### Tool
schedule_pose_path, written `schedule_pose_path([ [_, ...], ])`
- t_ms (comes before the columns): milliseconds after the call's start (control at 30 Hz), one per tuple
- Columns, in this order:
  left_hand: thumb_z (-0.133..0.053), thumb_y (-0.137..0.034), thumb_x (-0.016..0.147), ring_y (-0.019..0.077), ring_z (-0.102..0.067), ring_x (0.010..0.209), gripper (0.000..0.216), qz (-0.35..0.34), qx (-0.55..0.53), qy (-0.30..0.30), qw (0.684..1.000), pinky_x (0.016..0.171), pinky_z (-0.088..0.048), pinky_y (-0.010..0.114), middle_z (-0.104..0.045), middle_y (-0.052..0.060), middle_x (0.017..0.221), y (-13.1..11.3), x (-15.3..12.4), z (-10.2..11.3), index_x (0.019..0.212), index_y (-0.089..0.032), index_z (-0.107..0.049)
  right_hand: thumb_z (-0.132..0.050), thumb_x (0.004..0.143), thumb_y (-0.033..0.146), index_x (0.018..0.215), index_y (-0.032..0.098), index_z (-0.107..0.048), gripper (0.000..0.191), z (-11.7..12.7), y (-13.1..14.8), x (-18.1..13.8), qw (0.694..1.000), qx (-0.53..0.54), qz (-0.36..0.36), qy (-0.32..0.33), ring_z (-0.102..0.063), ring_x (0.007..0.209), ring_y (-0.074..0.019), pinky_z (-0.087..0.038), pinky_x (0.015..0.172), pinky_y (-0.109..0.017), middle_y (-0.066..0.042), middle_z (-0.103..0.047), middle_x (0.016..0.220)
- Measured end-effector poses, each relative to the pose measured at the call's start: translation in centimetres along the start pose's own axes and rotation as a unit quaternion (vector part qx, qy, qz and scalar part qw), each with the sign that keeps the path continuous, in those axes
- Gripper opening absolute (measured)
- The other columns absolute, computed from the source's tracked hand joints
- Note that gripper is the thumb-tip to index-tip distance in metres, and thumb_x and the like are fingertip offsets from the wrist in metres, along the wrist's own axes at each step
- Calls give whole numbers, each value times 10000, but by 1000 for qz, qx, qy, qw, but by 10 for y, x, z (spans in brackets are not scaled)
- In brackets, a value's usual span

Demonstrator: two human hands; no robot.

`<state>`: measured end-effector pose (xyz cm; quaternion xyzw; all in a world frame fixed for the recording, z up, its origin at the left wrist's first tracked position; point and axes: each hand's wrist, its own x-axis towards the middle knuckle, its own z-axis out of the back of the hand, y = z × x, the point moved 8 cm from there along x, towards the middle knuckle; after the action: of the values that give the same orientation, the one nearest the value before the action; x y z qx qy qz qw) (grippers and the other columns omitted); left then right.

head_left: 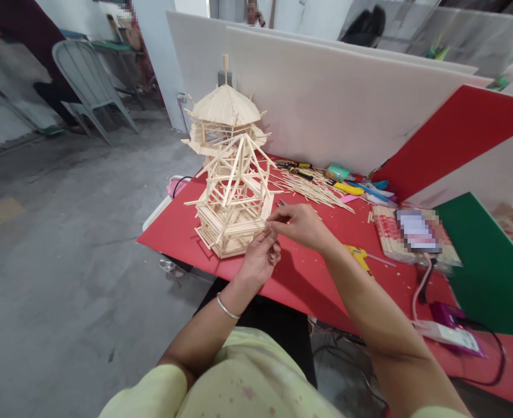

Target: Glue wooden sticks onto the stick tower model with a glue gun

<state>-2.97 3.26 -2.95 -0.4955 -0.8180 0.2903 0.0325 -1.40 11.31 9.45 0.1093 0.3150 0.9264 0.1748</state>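
A pagoda-shaped model of thin wooden sticks (234,197) stands upright on the red tabletop, its roof an open frame and its lower sides partly filled with sticks. At its lower right corner my right hand (302,225) is closed in a pinch, fingertips against the edge. Just below, my left hand (262,255) is closed too, its thumb and fingers drawn together beside the base. Whatever lies between the fingertips is too small to make out. Behind stands a second stick pagoda (226,107) with a covered roof.
Loose sticks (313,188) and yellow-handled pliers (347,188) lie behind my right hand. A yellow glue gun (359,259) is near my right forearm. Further right are packed sticks (385,232), a phone (418,230) and a purple power strip (450,316). White boards (317,98) wall the back.
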Motion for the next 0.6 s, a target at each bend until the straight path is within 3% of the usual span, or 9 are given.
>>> schedule_pose_path([
  [600,-891,-387,657,27,-382,423,433,-11,-6,1,1000,422,-244,155,-499,-75,524,0,-1,-1,735,-175,-521,-665,802,298,836,240,-767,123,-2,0,-6,999,-3,11,-45,-655,709,-131,-452,687,-234,11,-750,779],
])
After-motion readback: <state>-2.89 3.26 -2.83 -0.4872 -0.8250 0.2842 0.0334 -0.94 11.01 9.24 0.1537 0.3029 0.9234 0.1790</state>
